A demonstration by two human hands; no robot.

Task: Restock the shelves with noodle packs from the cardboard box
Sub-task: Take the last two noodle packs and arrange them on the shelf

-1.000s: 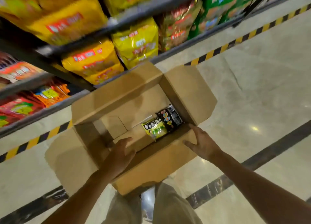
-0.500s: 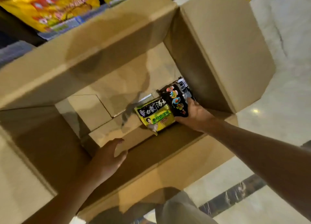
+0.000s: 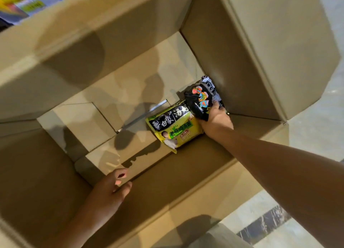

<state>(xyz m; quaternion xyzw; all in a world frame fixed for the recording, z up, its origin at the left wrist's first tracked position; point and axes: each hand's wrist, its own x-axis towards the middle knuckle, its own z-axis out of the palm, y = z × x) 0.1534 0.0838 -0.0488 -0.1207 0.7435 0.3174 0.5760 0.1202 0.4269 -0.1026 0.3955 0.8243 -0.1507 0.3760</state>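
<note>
An open cardboard box (image 3: pixel 219 54) fills most of the view, its flaps spread outward. Two noodle packs lie in its bottom right corner. My right hand (image 3: pixel 216 120) reaches down inside and grips the black noodle pack (image 3: pixel 200 100) by its lower edge. The yellow-green noodle pack (image 3: pixel 174 129) lies flat just left of it, partly under the black one. My left hand (image 3: pixel 109 190) rests with loose fingers on the box's near wall, holding nothing.
A strip of shelf with yellow and blue packs (image 3: pixel 22 3) shows at the top left, behind the box's far flap. Pale tiled floor with a dark stripe (image 3: pixel 264 223) lies to the right. A bit of my trousers (image 3: pixel 219 236) shows at the bottom.
My head has come much closer to the box. My right hand went from the box's rim down to the bottom and closed on the black pack. The left hand stayed on the near wall.
</note>
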